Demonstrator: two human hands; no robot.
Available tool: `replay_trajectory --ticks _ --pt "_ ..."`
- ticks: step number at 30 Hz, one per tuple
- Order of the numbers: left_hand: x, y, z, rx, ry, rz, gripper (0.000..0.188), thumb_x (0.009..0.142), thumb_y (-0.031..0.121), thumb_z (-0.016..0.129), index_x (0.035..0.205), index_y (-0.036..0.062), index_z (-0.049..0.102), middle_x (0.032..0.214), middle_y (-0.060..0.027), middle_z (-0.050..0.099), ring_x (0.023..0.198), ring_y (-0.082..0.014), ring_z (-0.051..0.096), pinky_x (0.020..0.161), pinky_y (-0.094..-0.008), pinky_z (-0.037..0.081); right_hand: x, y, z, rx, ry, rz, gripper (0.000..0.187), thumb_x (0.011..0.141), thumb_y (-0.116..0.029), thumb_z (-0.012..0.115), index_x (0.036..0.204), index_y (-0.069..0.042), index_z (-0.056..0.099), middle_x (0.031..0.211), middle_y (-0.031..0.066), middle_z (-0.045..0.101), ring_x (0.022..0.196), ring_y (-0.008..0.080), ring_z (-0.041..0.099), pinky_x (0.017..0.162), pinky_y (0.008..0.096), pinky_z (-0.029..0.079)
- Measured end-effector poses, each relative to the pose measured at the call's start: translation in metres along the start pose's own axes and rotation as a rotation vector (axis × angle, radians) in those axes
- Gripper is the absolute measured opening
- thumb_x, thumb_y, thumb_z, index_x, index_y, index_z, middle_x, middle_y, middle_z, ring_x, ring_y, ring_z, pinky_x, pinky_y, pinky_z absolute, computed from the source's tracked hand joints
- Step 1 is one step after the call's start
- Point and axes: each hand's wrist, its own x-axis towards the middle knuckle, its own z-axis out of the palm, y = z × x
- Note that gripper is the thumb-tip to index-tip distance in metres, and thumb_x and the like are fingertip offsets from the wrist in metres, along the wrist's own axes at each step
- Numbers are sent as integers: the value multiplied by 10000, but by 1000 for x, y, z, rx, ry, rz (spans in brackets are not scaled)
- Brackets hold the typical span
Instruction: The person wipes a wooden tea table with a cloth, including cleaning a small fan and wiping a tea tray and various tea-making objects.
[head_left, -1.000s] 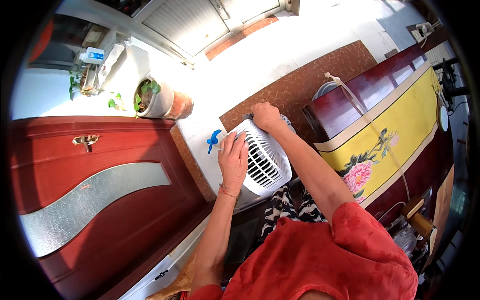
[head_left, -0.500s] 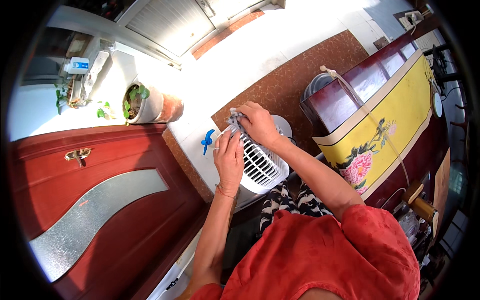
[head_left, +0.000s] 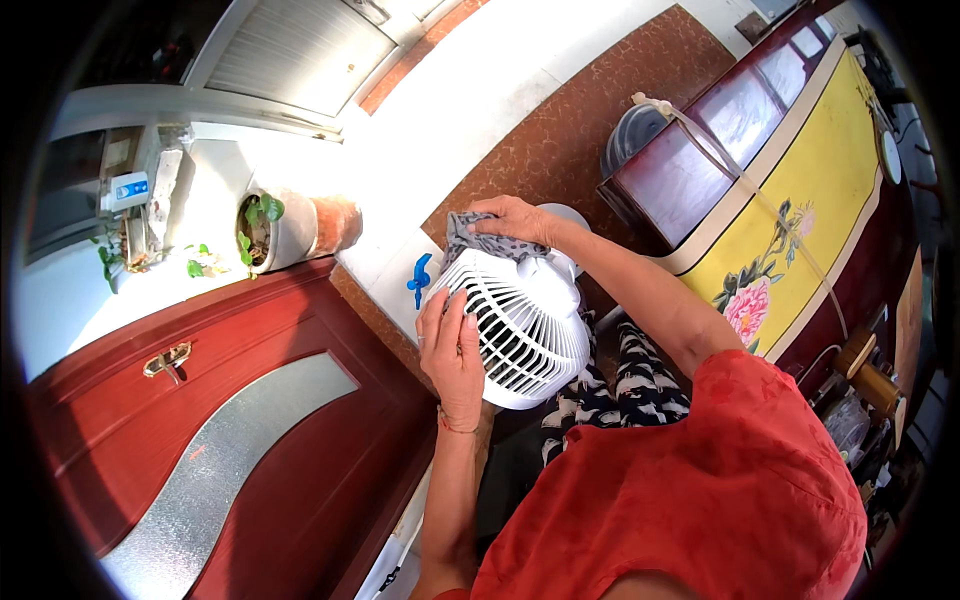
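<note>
A white electric fan [head_left: 505,340] with a slatted round grille stands in front of me, its head tilted. My left hand [head_left: 452,362] is closed on the grille's left edge, fingertips on the slats. At the far rim, my right hand [head_left: 512,222] presses a crumpled grey patterned cloth [head_left: 462,240] against the fan. Part of the cloth lies under the fingers and is hidden. Left of the fan, a small blue tap-shaped piece [head_left: 420,280] is close to my left fingertips but apart from them.
A red door [head_left: 230,350] with a wavy glass panel fills the lower left. Beyond it stands a potted plant [head_left: 262,230]. To the right is a dark wooden table [head_left: 655,190] under a yellow floral cover [head_left: 800,240], with a grey bucket [head_left: 635,130] beside it.
The fan's head has turned, showing more of its grille and white centre. My right hand has moved slightly with the cloth, which is spread wider along the rim. The left hand is slightly lower.
</note>
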Motion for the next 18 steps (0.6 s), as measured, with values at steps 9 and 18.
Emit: replay_trajectory --ticks 9,18 --pt "15 5 1 -6 -26 -96 243 906 76 527 1120 21 627 1201 -135 563 1117 -292 530 929 -364 427 -13 89 -8 -415 163 38 251 820 -178 634 1050 -78 631 989 154 610 946 338 582 827 379 457" --pt "9 -17 -14 -46 -46 -72 269 907 70 502 1141 -5 614 1220 -135 570 1131 -276 516 951 -364 405 -116 65 53 -145 832 -106 250 786 -54 645 1032 -62 601 953 135 562 937 332 546 818 407 449"
